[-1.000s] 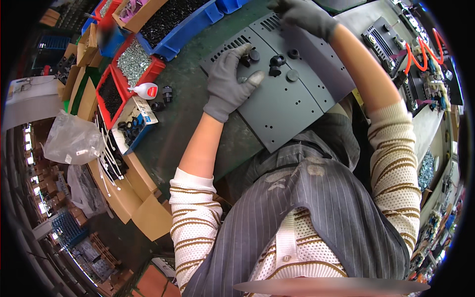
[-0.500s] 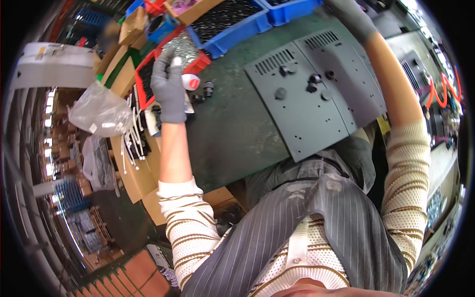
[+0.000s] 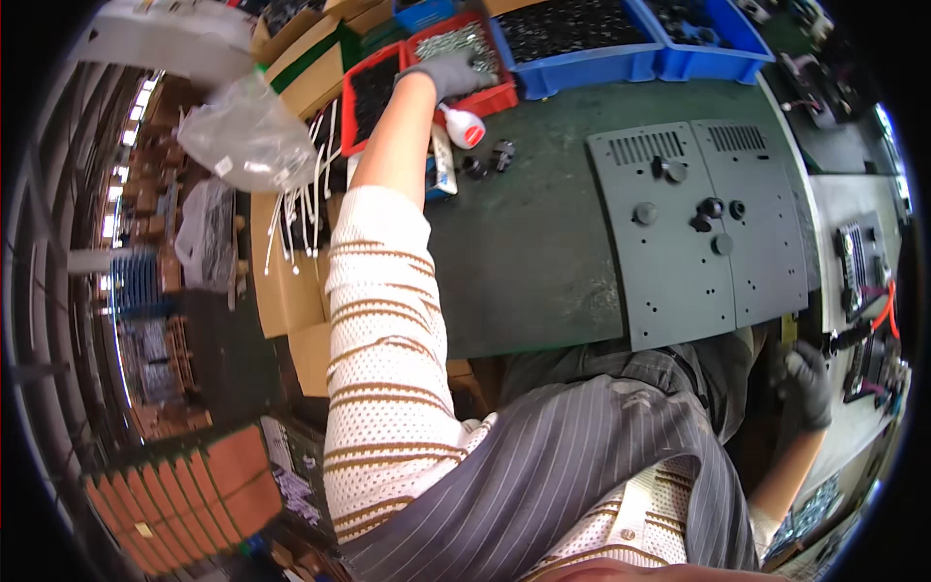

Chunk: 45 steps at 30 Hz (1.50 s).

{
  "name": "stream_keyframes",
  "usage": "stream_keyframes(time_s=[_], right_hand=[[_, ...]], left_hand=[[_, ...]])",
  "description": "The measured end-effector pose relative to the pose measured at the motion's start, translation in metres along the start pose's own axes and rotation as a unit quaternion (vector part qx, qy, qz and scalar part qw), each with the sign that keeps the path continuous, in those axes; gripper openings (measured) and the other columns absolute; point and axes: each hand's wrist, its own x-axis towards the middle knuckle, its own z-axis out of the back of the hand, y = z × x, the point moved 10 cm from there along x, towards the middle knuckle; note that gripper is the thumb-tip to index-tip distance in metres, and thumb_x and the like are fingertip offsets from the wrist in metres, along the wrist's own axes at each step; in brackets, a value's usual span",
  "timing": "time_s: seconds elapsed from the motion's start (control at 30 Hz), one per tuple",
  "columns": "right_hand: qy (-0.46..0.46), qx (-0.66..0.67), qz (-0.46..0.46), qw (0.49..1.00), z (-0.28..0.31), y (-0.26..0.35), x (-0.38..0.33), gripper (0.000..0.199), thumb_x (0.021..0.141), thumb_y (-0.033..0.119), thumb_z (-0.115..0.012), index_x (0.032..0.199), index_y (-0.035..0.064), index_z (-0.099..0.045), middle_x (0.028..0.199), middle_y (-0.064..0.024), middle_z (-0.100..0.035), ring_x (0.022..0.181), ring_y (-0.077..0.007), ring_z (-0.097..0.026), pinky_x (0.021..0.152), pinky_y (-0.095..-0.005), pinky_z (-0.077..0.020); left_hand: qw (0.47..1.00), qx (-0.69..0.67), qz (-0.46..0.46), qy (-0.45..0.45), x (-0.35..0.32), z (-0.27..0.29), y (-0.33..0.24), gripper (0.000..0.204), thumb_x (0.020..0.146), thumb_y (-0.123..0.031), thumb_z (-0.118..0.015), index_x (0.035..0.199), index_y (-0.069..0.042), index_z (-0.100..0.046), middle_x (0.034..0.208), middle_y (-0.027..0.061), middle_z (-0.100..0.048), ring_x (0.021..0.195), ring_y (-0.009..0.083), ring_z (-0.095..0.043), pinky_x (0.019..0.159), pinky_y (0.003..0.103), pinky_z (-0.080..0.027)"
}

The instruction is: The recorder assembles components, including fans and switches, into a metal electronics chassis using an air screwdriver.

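Note:
My left hand (image 3: 448, 76), in a grey glove, reaches into a red bin (image 3: 501, 98) of small silvery metal parts. Its fingertips are down among those parts, so their closure is hidden. A white bottle with a red mark (image 3: 464, 128) lies just below that hand. Far to the right, my gloved right hand (image 3: 805, 386) is closed beside the worktop's edge, near a dark tool-like piece (image 3: 853, 337) by an orange coiled cord; what it holds is unclear. Between the hands lies a grey slotted metal panel (image 3: 669, 267), with several black round knobs (image 3: 713, 208) on it.
Blue bins (image 3: 582, 74) of black parts line the back of the dark green table (image 3: 524, 262). Two small black fittings (image 3: 502, 155) rest near the bottle. White cable ties (image 3: 308, 209) and a clear plastic bag (image 3: 247, 136) hang over cardboard boxes at left.
My left hand has moved away and right, into the red bin. My right hand has come from the far right down to the near right side. The view has shifted left.

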Motion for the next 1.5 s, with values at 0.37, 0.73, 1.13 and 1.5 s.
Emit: stream_keyframes(time_s=[0.37,0.73,1.13,1.5], right_hand=[[-0.387,-0.142,0.025,0.911,0.078,-0.050,-0.037,0.036,0.085,0.019,-0.065,0.115,-0.0006,-0.059,0.099,-0.0075,-0.066,0.087,-0.0138,-0.060,0.078,-0.0260,-0.0483],[-0.399,-0.131,0.156,0.894,0.080,-0.049,-0.016,0.033,0.078,0.005,-0.071,0.108,0.0002,-0.058,0.098,-0.0058,-0.062,0.091,-0.0151,-0.058,0.080,-0.0281,-0.0481],[-0.388,-0.267,0.092,0.877,0.074,-0.036,-0.013,0.026,0.081,0.015,-0.072,0.097,0.0004,-0.059,0.089,-0.0051,-0.060,0.078,-0.0141,-0.057,0.071,-0.0279,-0.0479],[-0.469,0.105,0.570,0.667,0.128,0.091,-0.184,0.050,0.075,0.017,-0.067,0.117,-0.0067,-0.053,0.112,-0.0127,-0.061,0.100,-0.0247,-0.057,0.093,-0.0390,-0.0423]], left_hand=[[0.952,-0.305,-0.004,-0.043,-0.012,-0.002,0.026,0.024,0.082,-0.024,-0.060,0.090,-0.002,-0.063,0.093,0.0143,-0.066,0.067,0.0273,-0.059,0.068,0.033,-0.051],[0.458,-0.879,-0.039,0.123,-0.001,-0.018,0.039,0.014,0.092,-0.016,-0.046,0.094,-0.003,-0.050,0.075,0.0067,-0.047,0.055,0.0129,-0.044,0.043,0.021,-0.040],[0.359,-0.932,-0.035,-0.025,-0.039,-0.008,0.044,0.017,0.085,-0.011,-0.046,0.090,0.002,-0.055,0.071,0.0035,-0.051,0.053,0.0069,-0.043,0.038,0.015,-0.033],[0.277,-0.946,-0.166,0.025,-0.134,0.017,0.024,0.018,0.087,-0.008,-0.046,0.099,0.000,-0.058,0.091,0.0072,-0.062,0.067,0.0129,-0.052,0.044,0.016,-0.038]])
